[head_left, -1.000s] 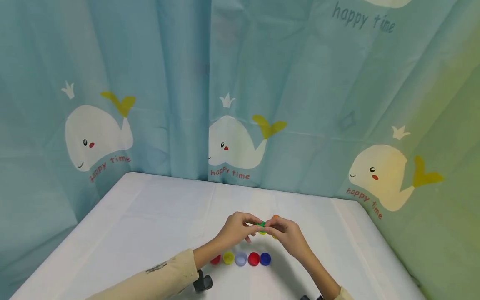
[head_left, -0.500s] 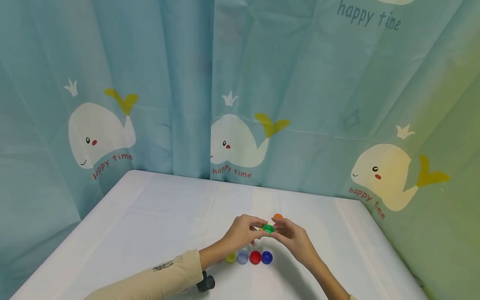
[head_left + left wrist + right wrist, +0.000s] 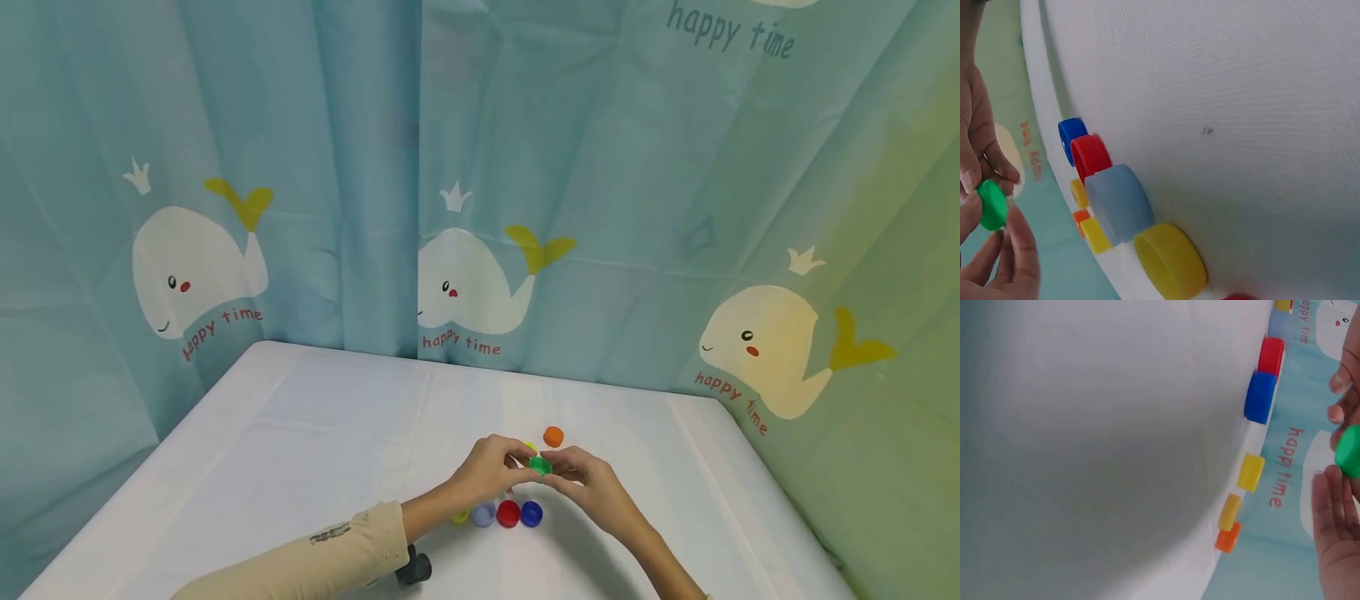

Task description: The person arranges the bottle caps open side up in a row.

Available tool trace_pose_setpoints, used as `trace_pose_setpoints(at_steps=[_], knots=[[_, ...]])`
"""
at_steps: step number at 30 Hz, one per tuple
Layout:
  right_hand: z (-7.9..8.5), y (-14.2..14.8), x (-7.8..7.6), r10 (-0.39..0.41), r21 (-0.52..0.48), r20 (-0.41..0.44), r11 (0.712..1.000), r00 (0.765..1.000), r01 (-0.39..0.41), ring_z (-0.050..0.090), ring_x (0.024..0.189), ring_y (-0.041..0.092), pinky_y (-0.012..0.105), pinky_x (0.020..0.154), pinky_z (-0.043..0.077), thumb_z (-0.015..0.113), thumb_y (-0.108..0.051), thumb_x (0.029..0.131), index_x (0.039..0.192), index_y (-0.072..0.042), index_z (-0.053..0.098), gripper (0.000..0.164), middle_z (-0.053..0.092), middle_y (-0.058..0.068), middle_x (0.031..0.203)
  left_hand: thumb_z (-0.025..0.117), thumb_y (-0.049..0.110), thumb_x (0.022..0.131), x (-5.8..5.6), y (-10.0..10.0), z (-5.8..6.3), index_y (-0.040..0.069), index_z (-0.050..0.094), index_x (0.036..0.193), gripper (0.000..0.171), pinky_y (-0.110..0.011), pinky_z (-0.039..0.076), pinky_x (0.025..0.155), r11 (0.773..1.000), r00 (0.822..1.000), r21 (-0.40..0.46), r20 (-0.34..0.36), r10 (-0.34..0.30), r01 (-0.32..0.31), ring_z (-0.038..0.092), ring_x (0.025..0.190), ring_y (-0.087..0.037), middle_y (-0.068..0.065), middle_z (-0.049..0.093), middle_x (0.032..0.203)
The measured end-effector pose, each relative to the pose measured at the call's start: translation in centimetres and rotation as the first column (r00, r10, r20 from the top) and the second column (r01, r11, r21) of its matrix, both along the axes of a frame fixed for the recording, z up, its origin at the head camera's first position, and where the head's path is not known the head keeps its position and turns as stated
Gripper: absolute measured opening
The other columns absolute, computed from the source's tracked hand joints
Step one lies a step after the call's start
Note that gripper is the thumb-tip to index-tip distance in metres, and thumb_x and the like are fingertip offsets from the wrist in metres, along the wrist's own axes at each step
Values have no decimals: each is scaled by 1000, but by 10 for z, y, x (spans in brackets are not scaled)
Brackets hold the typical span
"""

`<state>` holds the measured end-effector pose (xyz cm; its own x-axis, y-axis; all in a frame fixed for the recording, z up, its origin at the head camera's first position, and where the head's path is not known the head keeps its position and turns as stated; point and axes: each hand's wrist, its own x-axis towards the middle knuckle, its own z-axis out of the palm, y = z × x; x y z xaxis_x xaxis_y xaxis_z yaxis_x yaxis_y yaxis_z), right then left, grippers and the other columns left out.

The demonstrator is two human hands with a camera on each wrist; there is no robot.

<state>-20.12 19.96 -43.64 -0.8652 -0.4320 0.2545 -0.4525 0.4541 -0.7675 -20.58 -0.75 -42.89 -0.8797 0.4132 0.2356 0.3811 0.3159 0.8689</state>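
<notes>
A round green plastic bottle cap point(image 3: 541, 467) is up off the table, between my two hands. My left hand point(image 3: 489, 471) pinches its left side between thumb and fingers. From the other side my right hand point(image 3: 591, 483) holds the cap's edge with thumb and fingertips. The hollow side of the cap shows in the head view. In the left wrist view the green cap point(image 3: 993, 205) has left-hand fingers point(image 3: 1021, 244) below it and the right hand point(image 3: 982, 122) above. Part of the cap point(image 3: 1350, 451) is cut off in the right wrist view.
Nearer me lies a row of caps: yellow point(image 3: 1171, 261), light blue point(image 3: 483, 514), red point(image 3: 508, 513) and blue point(image 3: 532, 513). Farther back are an orange cap point(image 3: 553, 437) and yellow caps point(image 3: 1251, 472). A patterned curtain point(image 3: 360, 208) hangs behind the white table point(image 3: 322, 433).
The green cap has tipped so that its hollow side shows, and both hands have shifted slightly right and toward me. The orange cap behind them has come into full view.
</notes>
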Motion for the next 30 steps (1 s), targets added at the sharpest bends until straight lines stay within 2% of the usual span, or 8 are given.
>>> trace_pose_setpoints(at_steps=[3,8,17,18,21,25,28,30], knots=[[0,4,1,36,52,-34,998,999,-34,64,89,12,24,80,50,67,-26,88,112,-5,65,33,63,-2,102,75,18,81,0,2,-2,2,71,99,24,-18,48,59,998,999,-65,-49,-12,9,55,69,-5,8,64,81],[-1,9,2,76,112,-51,991,996,-70,63,85,10,28,78,51,67,-23,88,110,-4,65,29,63,-2,99,73,15,83,0,7,-2,2,72,100,21,-16,46,64,986,995,-158,-70,-64,52,53,72,-3,9,62,80],[0,15,-3,69,212,-32,975,997,-60,62,82,13,26,72,52,69,-14,86,108,1,63,27,63,1,97,49,3,97,0,10,0,0,63,115,24,-18,45,64,958,991,-273,-74,-113,89,55,65,-6,-3,69,101],[0,16,-4,69,220,-33,974,997,-60,62,82,14,25,71,52,69,-13,86,108,1,63,27,63,2,97,47,3,97,0,10,0,1,60,118,25,-19,45,66,951,990,-292,-62,-129,106,56,64,-7,-4,69,104],[1,18,-4,72,256,-30,965,997,-62,61,81,13,24,70,52,70,-13,85,108,3,63,28,62,1,95,42,3,98,1,11,1,3,47,129,31,-20,45,82,915,979,-364,-41,-201,173,63,87,-7,-5,65,115],[0,19,-3,78,315,-5,946,997,-72,60,79,11,22,69,51,70,-13,85,110,6,63,32,60,0,94,39,3,98,-1,12,-2,3,33,140,43,-23,41,91,860,953,-436,-22,-302,263,50,117,-12,-8,59,124],[-1,19,-1,87,337,-4,938,996,-80,59,78,10,23,69,52,70,-11,84,110,7,62,33,59,0,93,38,2,97,-1,12,-6,3,26,144,49,-19,43,77,831,937,-456,17,-349,318,60,91,-7,-9,55,129],[-3,19,0,92,349,-13,934,996,-82,58,77,9,23,68,52,71,-9,83,109,7,63,32,58,-1,91,39,-1,95,0,13,-7,2,23,145,53,-19,41,68,816,926,-460,43,-374,351,57,79,-5,-10,53,132]])
